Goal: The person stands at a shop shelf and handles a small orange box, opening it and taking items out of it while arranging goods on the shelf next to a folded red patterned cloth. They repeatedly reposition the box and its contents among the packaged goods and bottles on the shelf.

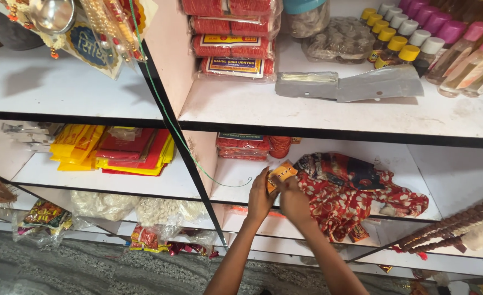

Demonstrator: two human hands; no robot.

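Two hands meet on orange packet [281,173] at shelf [236,186] edge: your left hand [259,199] and right hand [294,201] both grip it; red cloth [345,202] just right.

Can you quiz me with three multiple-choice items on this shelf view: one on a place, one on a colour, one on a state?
1. Where does the small orange packet sit?
A. On the top shelf by the bottles
B. Between both hands at the middle shelf
C. On the floor

2. What colour are most caps in the nearer row of small bottles?
A. Yellow
B. Black
C. Green

3. How are the hands placed?
A. Both hang free of everything
B. Only one is in view
C. Both meet on the packet

Answers:
1 B: the left hand and right hand hold it over the middle shelf, beside the red floral cloth.
2 A: the caps in that row show mostly yellow.
3 C: fingers of both hands close on the packet.
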